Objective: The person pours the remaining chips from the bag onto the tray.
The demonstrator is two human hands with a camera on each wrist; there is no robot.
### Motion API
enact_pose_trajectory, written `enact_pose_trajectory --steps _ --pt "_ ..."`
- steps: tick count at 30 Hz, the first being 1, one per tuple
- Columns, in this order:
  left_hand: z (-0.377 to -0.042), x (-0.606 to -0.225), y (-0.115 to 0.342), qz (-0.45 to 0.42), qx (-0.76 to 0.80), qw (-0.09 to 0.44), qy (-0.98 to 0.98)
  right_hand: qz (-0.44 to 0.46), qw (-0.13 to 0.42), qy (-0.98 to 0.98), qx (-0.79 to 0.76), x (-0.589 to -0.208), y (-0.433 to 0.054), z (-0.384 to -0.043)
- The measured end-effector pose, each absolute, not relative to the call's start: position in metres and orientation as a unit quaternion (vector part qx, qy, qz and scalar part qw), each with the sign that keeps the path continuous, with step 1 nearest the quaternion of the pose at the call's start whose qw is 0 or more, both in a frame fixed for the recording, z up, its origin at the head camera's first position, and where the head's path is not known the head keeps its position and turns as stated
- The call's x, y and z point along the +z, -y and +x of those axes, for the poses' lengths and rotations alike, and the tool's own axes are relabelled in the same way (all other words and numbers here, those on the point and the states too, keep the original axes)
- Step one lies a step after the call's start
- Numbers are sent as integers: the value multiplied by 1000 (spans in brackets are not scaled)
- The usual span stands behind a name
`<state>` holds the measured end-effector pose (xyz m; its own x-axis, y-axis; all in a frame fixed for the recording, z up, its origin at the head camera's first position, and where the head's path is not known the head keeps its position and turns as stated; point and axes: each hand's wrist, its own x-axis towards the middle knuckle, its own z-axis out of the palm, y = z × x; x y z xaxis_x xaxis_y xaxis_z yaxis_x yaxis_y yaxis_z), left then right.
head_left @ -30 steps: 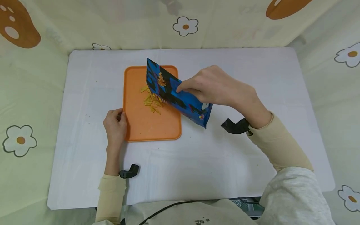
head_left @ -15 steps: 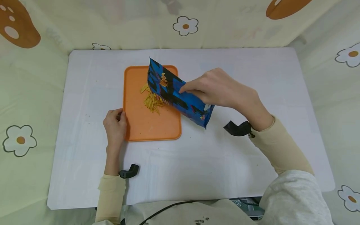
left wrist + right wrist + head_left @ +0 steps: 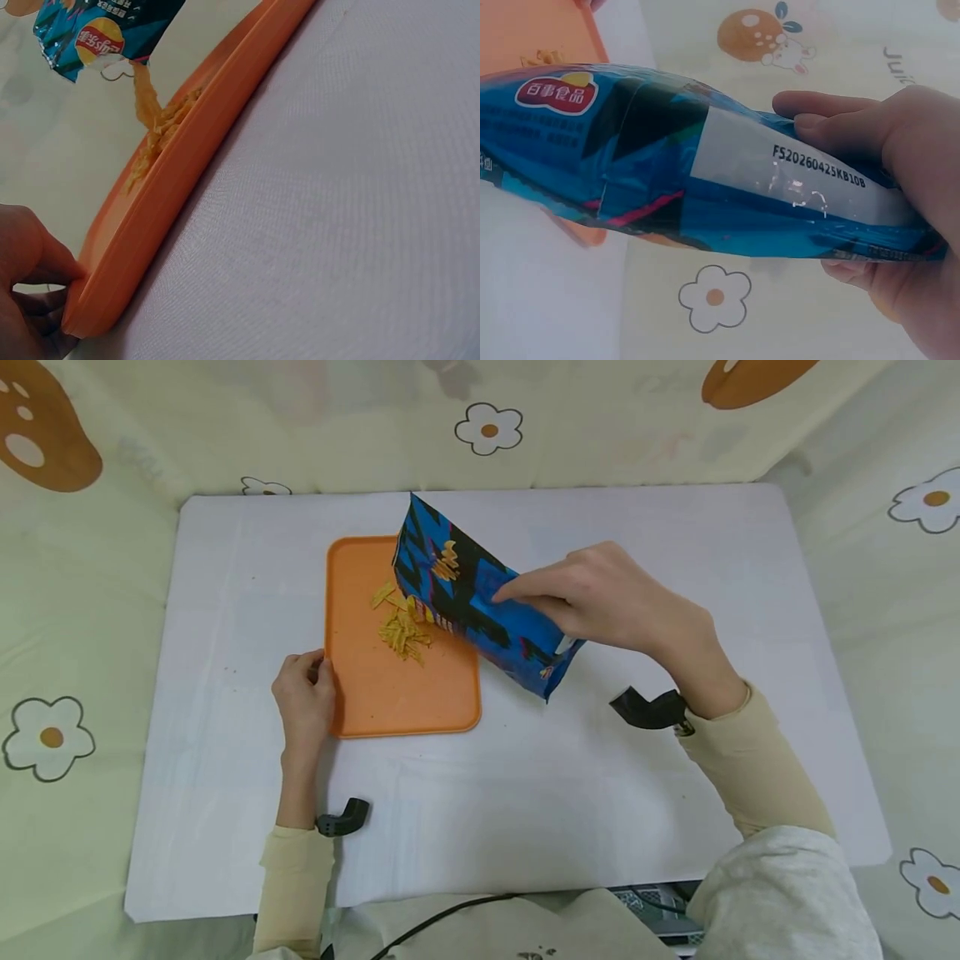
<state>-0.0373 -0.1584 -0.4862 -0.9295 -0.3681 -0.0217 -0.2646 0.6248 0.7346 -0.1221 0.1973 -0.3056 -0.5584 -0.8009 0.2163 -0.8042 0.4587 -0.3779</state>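
Snack bag (image 3: 467, 597): cut off in 2 views, left wrist (top edge) and right wrist (left edge).
Orange tray (image 3: 397, 702): upper right corner hidden behind the bag, head view.
Yellow chips (image 3: 403, 632): partly behind the bag, too small to count.
Right hand (image 3: 607, 597): some fingers out of sight, head view.
Left hand (image 3: 306, 693): cut off, left wrist view.
Small print (image 3: 540, 129): blurred.

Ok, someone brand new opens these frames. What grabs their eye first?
Probably the bright blue bag, held slanting in the right grip across the upper right of the orange tray. Next, the small heap of yellow chips around the tray's middle, by the bag's lower left end. Then the left grip, pinching the tray's left edge.
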Motion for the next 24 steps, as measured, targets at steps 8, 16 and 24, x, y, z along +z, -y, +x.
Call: enact_pose_trajectory --steps 8,16,24 --pt "-38 -487 160 176 -396 69 899 471 40 845 251 -302 -203 -124" --pt "-39 -487 159 180 -400 63 897 449 56 854 257 -311 -209 -121" --pt "-39 -486 158 169 -400 68 898 360 54 883 297 -340 -225 -107"
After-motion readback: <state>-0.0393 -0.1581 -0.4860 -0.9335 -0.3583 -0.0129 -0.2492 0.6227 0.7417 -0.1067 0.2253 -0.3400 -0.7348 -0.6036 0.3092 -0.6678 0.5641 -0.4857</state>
